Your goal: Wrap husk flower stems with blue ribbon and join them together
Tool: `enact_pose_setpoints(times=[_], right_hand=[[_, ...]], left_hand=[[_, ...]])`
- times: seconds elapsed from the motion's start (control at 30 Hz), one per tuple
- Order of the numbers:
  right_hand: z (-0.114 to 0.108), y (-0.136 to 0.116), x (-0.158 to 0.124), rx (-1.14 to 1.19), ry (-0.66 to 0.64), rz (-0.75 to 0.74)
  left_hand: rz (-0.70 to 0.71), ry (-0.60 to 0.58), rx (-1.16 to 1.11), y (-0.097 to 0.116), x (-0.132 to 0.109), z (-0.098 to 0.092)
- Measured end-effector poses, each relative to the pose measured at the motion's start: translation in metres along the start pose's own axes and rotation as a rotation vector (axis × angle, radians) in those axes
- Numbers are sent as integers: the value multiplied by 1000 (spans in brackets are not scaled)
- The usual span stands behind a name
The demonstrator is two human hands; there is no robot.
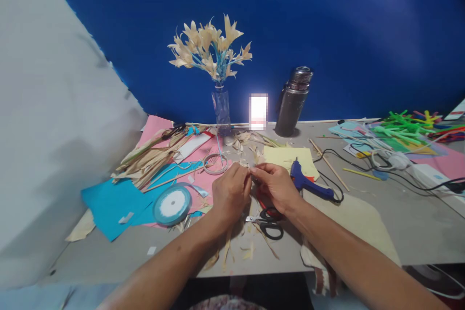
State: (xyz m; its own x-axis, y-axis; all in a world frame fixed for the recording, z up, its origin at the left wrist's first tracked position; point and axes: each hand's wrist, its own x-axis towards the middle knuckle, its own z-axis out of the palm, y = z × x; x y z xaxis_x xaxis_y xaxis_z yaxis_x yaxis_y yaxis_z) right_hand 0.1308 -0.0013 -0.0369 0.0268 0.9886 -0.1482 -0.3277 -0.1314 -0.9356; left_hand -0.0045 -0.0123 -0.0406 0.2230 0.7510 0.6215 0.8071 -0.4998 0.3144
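Observation:
My left hand (232,191) and my right hand (276,185) meet over the middle of the table, fingertips nearly touching. Both are closed in a pinch. A small pale, husk-like bit shows at the fingertips, too small and covered to name. Just below the hands lie black-handled scissors (271,225), with dry husk scraps (248,252) around them. Close by my right hand a blue glue gun (308,184) rests near a yellow paper sheet (286,155). Left of my left hand are a roll of blue ribbon (172,203) and a tape ring (215,163).
Husk flowers (214,43) stand in a clear bottle (222,109) at the back, beside a glowing screen (258,111) and a dark flask (293,101). Dry husks (152,155) and blue paper (112,203) lie left. Cables, a white power strip (439,184) and green pipe cleaners (399,128) crowd the right.

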Motion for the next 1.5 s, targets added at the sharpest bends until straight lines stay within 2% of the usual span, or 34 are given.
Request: enact_pose_setpoints(times=[0.13,0.23,0.33,0.4,0.47,0.57,0.7,0.77,0.93,1.03,1.1,1.37,1.5], right_hand=[[-6,-1,1,-84,-12,-104],[-8,-6,0,-109,-39,-136],[-8,-11,-2,-68,-77,-98],[-8,-13,-2,4,-108,-45],[-8,-13,-1,81,-145,10],[-9,-11,2,179,-186,70],[-11,-8,3,213,-217,86],[-10,-7,2,200,-205,74],[-6,-6,-1,179,-133,43],[-5,-5,-1,127,-98,-30],[-6,-4,0,56,-78,-88],[-6,-9,-5,-154,-82,-224],[-4,-12,-6,-143,-95,-206]], left_hand=[[-121,-12,-359,1,3,-7],[-384,-26,-715,1,9,-12],[-706,-215,-1149,-1,14,-13],[-850,-353,-1420,-3,15,-11],[-919,-436,-1614,-5,15,-10],[-934,-515,-1770,-8,13,-11],[-954,-645,-1870,-8,11,-11],[-960,-673,-1864,-6,10,-10],[-891,-436,-1634,2,10,-14],[-876,-395,-1473,2,11,-18],[-886,-405,-1450,1,12,-20],[-881,-505,-1658,-4,11,-20],[-935,-556,-1803,-4,11,-21]])
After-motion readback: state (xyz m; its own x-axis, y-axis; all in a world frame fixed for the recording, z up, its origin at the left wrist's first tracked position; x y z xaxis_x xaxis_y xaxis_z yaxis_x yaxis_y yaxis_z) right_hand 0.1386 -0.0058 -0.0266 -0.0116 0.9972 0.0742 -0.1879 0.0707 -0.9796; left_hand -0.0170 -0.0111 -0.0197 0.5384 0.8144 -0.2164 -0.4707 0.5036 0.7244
